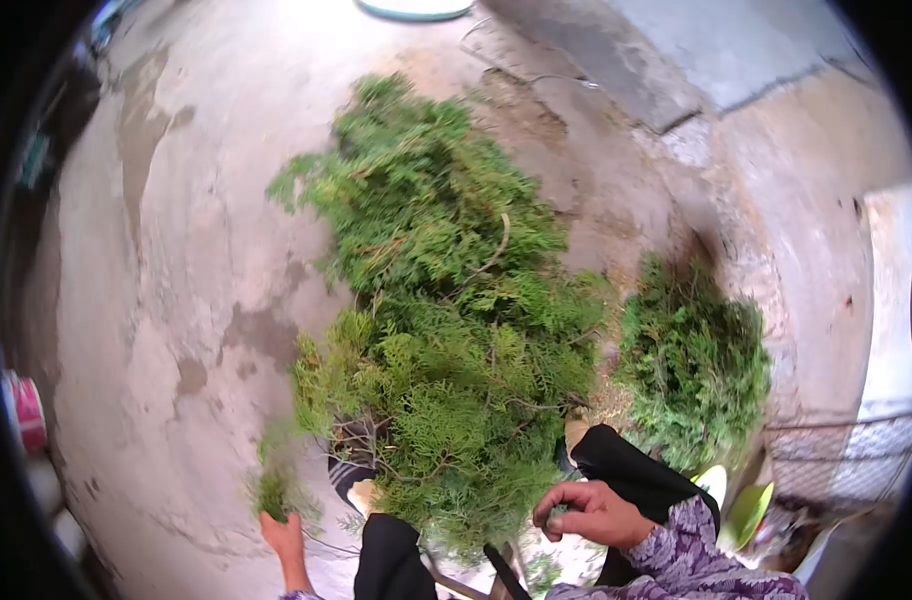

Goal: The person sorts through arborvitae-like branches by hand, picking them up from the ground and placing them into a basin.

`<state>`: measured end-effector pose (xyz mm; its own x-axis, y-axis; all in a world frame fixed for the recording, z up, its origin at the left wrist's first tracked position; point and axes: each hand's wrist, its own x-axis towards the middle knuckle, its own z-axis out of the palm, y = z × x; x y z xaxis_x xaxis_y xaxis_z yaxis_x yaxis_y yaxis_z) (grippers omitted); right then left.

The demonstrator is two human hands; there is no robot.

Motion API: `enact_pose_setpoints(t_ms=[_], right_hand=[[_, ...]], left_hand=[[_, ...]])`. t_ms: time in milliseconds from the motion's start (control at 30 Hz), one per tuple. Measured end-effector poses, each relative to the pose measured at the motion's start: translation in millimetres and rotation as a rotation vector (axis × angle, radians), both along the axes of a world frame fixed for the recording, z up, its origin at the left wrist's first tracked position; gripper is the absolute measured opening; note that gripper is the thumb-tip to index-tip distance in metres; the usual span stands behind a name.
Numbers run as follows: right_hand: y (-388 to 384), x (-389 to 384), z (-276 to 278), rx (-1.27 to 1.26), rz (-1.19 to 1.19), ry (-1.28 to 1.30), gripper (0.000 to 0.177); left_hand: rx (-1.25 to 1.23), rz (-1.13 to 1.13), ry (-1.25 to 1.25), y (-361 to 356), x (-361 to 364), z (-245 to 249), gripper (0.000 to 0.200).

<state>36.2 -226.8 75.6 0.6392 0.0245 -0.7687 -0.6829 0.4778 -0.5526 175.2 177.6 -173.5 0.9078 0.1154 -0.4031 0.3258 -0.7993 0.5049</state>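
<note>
At the lower left, my left hand (284, 538) is closed on a small green evergreen sprig (272, 490), which is blurred by motion. My right hand (601, 515) hovers over my right leg with its fingers curled in. Whether anything small sits between those fingers is hidden. Between my feet and stretching away from me lies a large heap of leafy evergreen branches (446, 340), with bare woody stems showing among the leaves. To its right is a smaller, darker pile of evergreen sprigs (691, 365).
Worn concrete floor (176, 330) with damp patches surrounds the heap. A wire mesh panel (836, 460) and yellow-green curved objects (748, 515) are at lower right. A pink-and-white container (24, 410) stands at the left edge. A pale round object (416, 8) shows at the top.
</note>
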Motion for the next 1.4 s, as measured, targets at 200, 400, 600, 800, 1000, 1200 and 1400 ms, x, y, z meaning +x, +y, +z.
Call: enact_pose_setpoints(t_ms=[200,400,600,800,1000,1200,1400], right_hand=[[-13,-32,32,-0.142,-0.242,-0.075,0.015],[-40,-181,95,0.075,-1.098,-0.323,0.015],[-40,-392,57,0.096,-1.856,-0.212,0.013],[-51,-619,-10,0.006,-2.375,-0.352,0.049],[-34,-580,-57,-0.113,-2.123,-0.075,0.055],[5,-464,-56,0.061,-1.793,0.130,0.064],[-10,-426,-20,-0.269,-1.511,0.116,0.041]], left_hand=[[0.149,-0.205,-0.208,5,-40,74,0.046],[0.038,-0.241,-0.250,-7,-28,194,0.053],[-0.050,-0.266,-0.554,-61,1,287,0.051],[0.014,-0.592,-1.032,-111,22,345,0.037],[-0.812,-0.352,-0.937,-152,8,384,0.031],[-1.383,-0.086,-0.500,-220,-15,384,0.033],[-1.291,-0.259,-0.196,-255,-29,330,0.035]])
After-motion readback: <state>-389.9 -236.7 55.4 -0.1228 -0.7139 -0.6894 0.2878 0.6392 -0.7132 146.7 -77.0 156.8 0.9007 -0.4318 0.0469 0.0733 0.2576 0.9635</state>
